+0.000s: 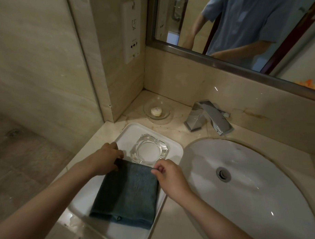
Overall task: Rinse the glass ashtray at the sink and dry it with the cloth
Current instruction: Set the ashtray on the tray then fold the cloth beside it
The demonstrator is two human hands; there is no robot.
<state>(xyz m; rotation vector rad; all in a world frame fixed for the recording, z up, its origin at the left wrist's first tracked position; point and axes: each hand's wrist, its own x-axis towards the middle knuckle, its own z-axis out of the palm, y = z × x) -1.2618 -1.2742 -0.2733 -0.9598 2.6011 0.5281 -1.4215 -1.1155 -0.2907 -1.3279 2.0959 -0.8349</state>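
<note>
The ashtray (151, 150) is thick clear glass with faceted, glinting edges, and it sits on a smooth, glossy white tray (171, 146) that looks like plastic. Just in front of the ashtray lies a folded cloth (128, 191) of matt, soft-napped blue-grey fabric. Right of the tray are a glossy white ceramic sink (257, 190), a mirror-bright chromed metal tap (208, 116) and the polished beige stone counter (169, 225).

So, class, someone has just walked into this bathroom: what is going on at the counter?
A person stands at a bathroom counter. Both hands, the left hand and the right hand, pinch the far edge of a folded blue-grey cloth lying on a white tray. The glass ashtray sits on the same tray just beyond the cloth. The sink to the right looks dry, and no water runs from the tap.
</note>
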